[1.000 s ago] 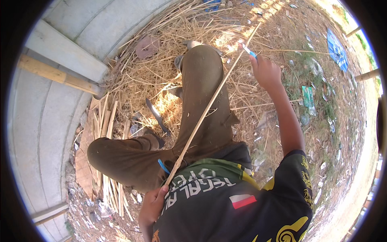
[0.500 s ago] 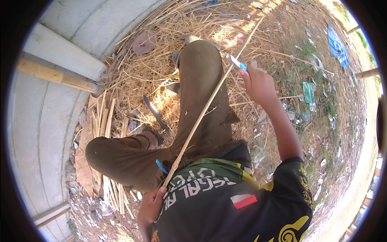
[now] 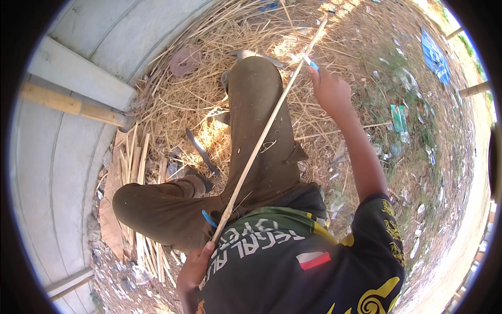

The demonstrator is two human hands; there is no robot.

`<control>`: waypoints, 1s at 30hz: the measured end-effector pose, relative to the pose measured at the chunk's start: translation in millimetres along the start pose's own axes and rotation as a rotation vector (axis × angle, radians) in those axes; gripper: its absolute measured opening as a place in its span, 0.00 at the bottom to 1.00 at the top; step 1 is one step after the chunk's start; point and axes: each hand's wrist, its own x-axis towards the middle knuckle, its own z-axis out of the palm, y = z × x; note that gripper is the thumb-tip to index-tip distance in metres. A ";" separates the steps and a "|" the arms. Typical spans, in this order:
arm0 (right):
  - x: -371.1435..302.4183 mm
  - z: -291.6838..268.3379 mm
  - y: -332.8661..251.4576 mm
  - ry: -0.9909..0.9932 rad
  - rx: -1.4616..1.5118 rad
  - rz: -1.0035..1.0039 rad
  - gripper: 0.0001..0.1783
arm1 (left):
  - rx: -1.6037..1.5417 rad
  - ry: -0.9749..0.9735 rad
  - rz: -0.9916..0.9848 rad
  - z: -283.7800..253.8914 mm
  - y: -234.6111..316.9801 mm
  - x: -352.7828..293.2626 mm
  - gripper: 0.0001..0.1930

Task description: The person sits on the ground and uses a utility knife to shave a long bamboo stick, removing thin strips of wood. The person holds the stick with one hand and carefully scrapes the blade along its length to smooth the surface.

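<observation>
A long, thin strip of bamboo or wood slants from my waist across my raised leg to the far ground. My left hand is closed around its near end, beside my shirt. In my right hand is a blue-handled cutter knife, its blade against the strip near the far end. Fine slivers stick out from the strip near my leg and waist. A blue item, only partly showing, rests at my waist beside the strip.
A curved dark blade lies on the straw left of my raised leg. Split strips are piled by the pale wall on the left. Bamboo poles jut from that wall. Litter and a blue sheet lie at right.
My right hand has moved farther out with the knife, whose blade now meets the strip. The strip's far end has shifted slightly left. My left hand keeps its hold on the near end.
</observation>
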 end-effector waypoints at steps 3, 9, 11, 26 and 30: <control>17.0 -5.9 12.7 -0.072 0.065 0.127 0.30 | -0.009 0.012 0.036 3.0 6.1 -4.0 0.32; 11.3 -19.0 9.1 -0.263 0.500 0.249 0.35 | -0.100 0.005 0.032 1.5 3.1 -2.1 0.29; 1.6 -26.2 2.4 -0.334 0.423 0.218 0.33 | -0.044 0.044 0.065 2.7 3.0 -5.2 0.29; -112.6 -110.4 -135.6 -0.463 0.356 -0.179 0.24 | 0.071 0.109 0.234 12.3 15.3 23.8 0.30; -126.3 -118.5 -158.1 -0.603 0.453 -0.232 0.23 | 0.168 0.091 0.324 13.7 39.2 40.7 0.31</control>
